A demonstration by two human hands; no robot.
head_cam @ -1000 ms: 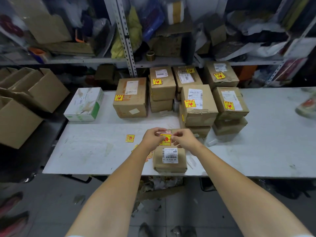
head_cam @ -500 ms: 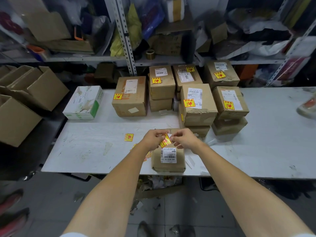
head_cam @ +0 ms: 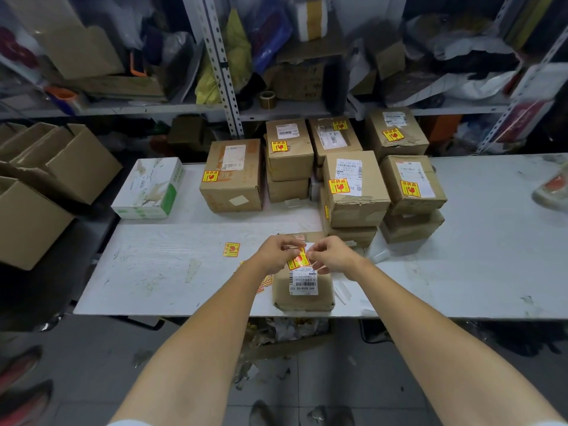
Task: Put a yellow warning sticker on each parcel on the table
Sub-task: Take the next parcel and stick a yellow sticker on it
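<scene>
Left hand (head_cam: 276,255) and right hand (head_cam: 333,256) meet above the white surface (head_cam: 476,256), near its front edge. At the back of the surface stands a group of brown parcels (head_cam: 356,198), several with yellow stickers (head_cam: 338,186) on top. Under the hands lies one small parcel (head_cam: 302,299) with a white barcode label. Each hand pinches with curled fingers one side of a yellow warning sticker (head_cam: 298,260), tilted just above this parcel. One loose sticker (head_cam: 231,249) lies to the left.

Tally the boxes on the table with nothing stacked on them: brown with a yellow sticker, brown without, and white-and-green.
Brown parcels with a yellow sticker: 6
Brown parcel without, at the near edge: 1
White-and-green box: 1
Total: 8
</scene>
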